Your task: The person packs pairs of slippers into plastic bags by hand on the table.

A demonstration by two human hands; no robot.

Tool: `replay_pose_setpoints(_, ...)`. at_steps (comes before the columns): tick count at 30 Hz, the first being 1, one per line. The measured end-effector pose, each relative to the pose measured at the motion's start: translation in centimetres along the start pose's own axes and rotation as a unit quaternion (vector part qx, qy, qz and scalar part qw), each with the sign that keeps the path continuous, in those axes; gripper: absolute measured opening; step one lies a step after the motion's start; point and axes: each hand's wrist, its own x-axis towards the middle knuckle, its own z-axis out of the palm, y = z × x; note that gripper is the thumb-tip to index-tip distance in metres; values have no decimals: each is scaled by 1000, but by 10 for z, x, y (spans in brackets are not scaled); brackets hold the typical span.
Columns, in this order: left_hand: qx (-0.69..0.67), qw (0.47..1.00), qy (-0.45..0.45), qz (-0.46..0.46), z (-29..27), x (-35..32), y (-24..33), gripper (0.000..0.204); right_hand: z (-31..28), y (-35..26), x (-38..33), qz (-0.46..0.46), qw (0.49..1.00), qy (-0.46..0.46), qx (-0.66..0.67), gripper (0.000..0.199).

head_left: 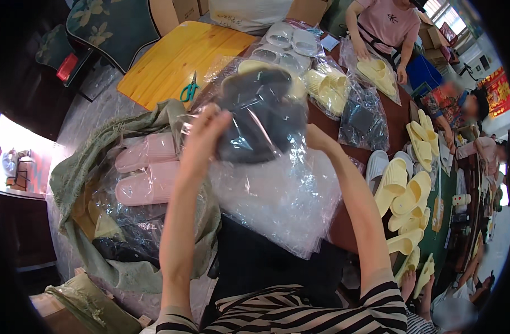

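While pairs of yellow slippers (411, 192) crowd the table (377, 119) at right, the left hand (205, 136) and right hand (317, 139) grip a clear bag (277, 195) holding dark slippers (260, 114), apparently mid-bagging; seating them squarely seems next.

**Greys, pinks and pale yellows**

The slippers (260, 114) inside the clear bag (277, 195) are dark grey. The pair of slippers (146, 172) in the open sack (99, 167) is soft pink, and the sack itself is a dull olive green. Loose slippers (402, 195) on the dark brown worktop (388, 117) are pale yellow, with bagged yellow pairs (327, 89) and white pairs (291, 39) farther back. The wooden board (177, 55) is honey yellow, and the scissors (190, 89) on it have teal handles. The sleeves (299, 314) at the lower edge carry black and white stripes. A person opposite wears a pink top (388, 22).
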Motion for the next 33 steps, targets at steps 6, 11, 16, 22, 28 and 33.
replay_pose_setpoints(6,393,882,-131,224,19,-32,-118,25,24,51,-1,-162,958,217,-92,49)
replay_pose_setpoints(11,478,809,-12,341,44,-66,-138,30,-9,51,-112,-131,917,358,-122,38)
replay_pose_setpoints(16,514,794,-212,247,-5,-155,-97,19,66,18,-254,71,934,194,290,19)
replay_pose_setpoints(22,444,868,-222,8,-73,-218,-138,13,209,144,-453,357,899,-31,250,34)
replay_pose_setpoints(28,375,911,-40,-169,-128,-244,-213,36,313,161,-435,495,851,155,88,69)
replay_pose_setpoints(33,368,860,-35,-352,-163,-261,-267,52,317,195,-434,533,788,247,181,91)
